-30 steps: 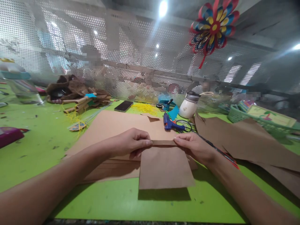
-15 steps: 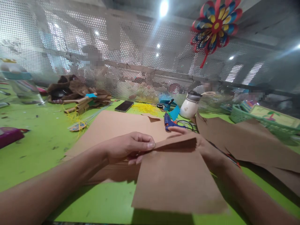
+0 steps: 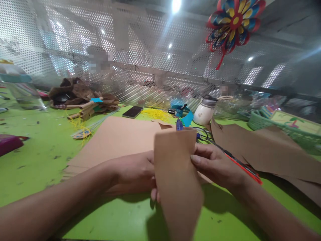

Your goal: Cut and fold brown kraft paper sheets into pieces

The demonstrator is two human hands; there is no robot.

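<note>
Both my hands hold one brown paper piece (image 3: 175, 174) lifted upright above the green table (image 3: 37, 157). My left hand (image 3: 135, 172) is behind its left edge, with fingers curled round the paper and mostly hidden by it. My right hand (image 3: 213, 164) pinches the right edge, thumb on the near face. The paper hangs down toward me, narrowing at the bottom. Under my hands lies a stack of large brown paper sheets (image 3: 112, 140).
A blue glue gun (image 3: 179, 125), black scissors (image 3: 203, 134), a white jar (image 3: 204, 113), a phone (image 3: 132, 111) and yellow shreds (image 3: 155, 115) lie beyond. More brown paper (image 3: 263, 150) spreads right, by a green basket (image 3: 283, 130). A red-handled tool (image 3: 243, 164) lies near my right wrist. A perforated screen (image 3: 125, 50) backs the table.
The paper piece lay flat with its top edge folded; my hands have lifted it off the table and turned it upright in front of me.
</note>
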